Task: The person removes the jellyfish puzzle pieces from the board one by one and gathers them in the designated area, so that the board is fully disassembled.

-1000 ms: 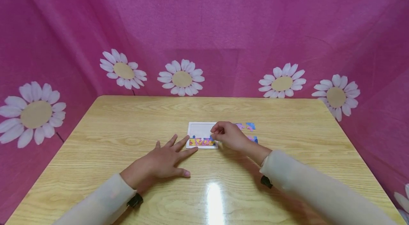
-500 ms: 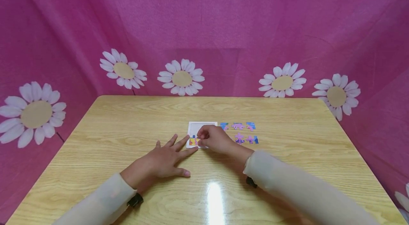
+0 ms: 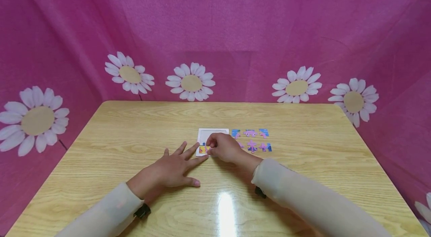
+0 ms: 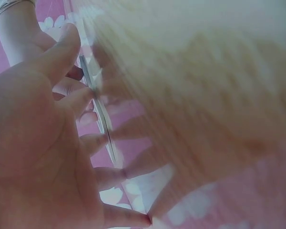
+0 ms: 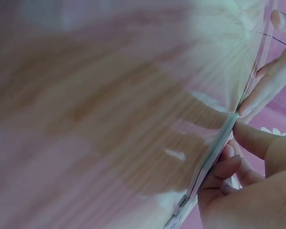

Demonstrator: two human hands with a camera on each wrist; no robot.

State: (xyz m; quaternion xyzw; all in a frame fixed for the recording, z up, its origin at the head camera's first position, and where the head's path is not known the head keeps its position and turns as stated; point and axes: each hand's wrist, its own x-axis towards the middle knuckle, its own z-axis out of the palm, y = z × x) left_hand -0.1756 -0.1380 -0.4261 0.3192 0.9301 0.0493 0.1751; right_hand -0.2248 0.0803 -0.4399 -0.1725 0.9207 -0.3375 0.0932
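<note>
A white puzzle frame [image 3: 213, 129] lies flat on the wooden table, with yellow and pink picture pieces [image 3: 203, 149] along its near side. My left hand [image 3: 171, 168] rests palm down with its fingers spread, two fingertips at the frame's left edge. In the left wrist view the hand [image 4: 43, 143] shows its palm and parted fingers. Over the near right part of the frame, my right hand [image 3: 226, 148] has bent fingers, with the tips at the pieces. The right wrist view shows the hand's fingers [image 5: 224, 171] against the frame's edge [image 5: 214, 152]; whether they pinch a piece is hidden.
Several loose pink and blue pieces [image 3: 250, 133] lie in two rows right of the frame, one partly behind my right hand. The wooden table [image 3: 141, 125] extends around them, backed by a pink curtain [image 3: 215, 24] with white flowers.
My right hand has moved left across the frame, uncovering loose pieces at the right and covering more of the near row. My left hand has stayed in place.
</note>
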